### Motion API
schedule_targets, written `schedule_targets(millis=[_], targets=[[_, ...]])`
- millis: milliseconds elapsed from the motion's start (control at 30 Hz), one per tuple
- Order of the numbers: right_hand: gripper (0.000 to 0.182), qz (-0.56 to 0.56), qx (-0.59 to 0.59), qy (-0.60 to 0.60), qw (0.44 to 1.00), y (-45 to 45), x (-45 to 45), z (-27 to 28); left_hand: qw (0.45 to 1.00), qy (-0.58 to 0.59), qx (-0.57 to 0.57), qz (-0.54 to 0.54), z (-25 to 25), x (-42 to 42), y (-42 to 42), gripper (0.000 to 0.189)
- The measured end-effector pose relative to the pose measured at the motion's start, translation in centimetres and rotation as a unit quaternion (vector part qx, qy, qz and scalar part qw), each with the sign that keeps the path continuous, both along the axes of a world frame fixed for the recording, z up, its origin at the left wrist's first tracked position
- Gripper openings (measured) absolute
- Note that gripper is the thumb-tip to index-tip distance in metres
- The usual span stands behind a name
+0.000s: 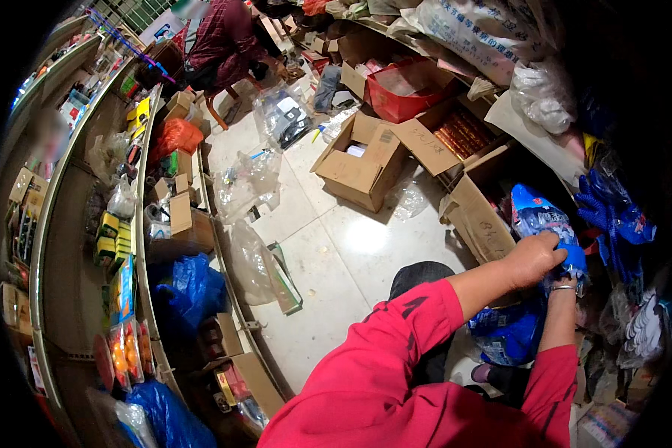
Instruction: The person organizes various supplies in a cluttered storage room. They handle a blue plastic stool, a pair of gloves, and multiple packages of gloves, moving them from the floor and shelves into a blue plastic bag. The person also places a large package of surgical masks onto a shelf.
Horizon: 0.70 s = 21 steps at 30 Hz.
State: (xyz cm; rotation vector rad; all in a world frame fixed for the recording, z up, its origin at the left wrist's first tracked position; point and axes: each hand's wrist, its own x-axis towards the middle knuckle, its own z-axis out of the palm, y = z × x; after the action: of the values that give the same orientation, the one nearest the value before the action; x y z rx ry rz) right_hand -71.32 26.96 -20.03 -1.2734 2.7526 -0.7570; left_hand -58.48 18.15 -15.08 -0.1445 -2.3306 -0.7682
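A blue printed plastic package point(537, 215) is in front of me at the right, over an open cardboard box point(476, 224). My left hand point(537, 259) is closed in a fist on the package's near part. My right hand point(564, 280) reaches the package's lower end; a metal bracelet circles the wrist, and the fingers are hidden by blue plastic. Below my forearms, another bulky blue plastic package point(509, 333) rests beside my leg. Blue gloves point(605, 207) with a dotted surface hang just right of the package.
Shelves point(50, 224) crowded with goods curve along the left. On the tiled floor point(336, 263) lie plastic bags point(252, 263) and an open carton point(364, 162). A red bag point(403, 92) stands farther back. Another person point(224, 45) sits at the far end.
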Motion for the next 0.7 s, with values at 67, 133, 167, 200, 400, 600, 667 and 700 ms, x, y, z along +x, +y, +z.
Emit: schedule_targets(millis=[67, 133, 167, 200, 400, 600, 667, 700], targets=[[0.039, 0.012, -0.001, -0.001, 1.0, -0.6, 0.3, 0.0, 0.999, 0.013, -0.002, 0.048, -0.4, -0.4, 0.0, 0.021], [0.04, 0.013, 0.002, -0.004, 1.0, -1.0, 1.0, -0.1, 0.998, 0.006, -0.004, 0.061, -0.1, -0.6, 0.1, 0.021], [0.04, 0.015, 0.004, -0.004, 1.0, -1.2, 1.3, 0.0, 0.999, -0.008, -0.007, 0.054, 0.0, -0.6, 0.0, 0.021], [0.04, 0.02, 0.006, -0.005, 1.0, -1.5, 1.6, -0.2, 0.999, -0.022, -0.01, 0.046, 0.1, -0.6, 0.0, 0.021], [0.041, 0.033, 0.02, -0.006, 0.999, -1.7, 1.6, 0.4, 0.987, -0.092, 0.093, 0.095, 0.3, -0.2, 0.2, 0.019], [0.042, 0.033, 0.04, 0.013, 0.999, 0.8, 0.8, 2.1, 0.993, 0.013, 0.086, -0.084, 0.8, -0.9, -1.1, 0.034], [0.042, 0.098, 0.055, 0.025, 0.993, 0.5, 0.8, 1.9, 0.992, -0.052, 0.082, 0.077, -0.8, -1.4, -2.4, 0.031], [0.049, 0.042, 0.103, -0.149, 0.983, -0.7, 3.0, 5.8, 0.981, -0.077, 0.122, 0.133, -0.3, -0.4, -3.5, 0.029]])
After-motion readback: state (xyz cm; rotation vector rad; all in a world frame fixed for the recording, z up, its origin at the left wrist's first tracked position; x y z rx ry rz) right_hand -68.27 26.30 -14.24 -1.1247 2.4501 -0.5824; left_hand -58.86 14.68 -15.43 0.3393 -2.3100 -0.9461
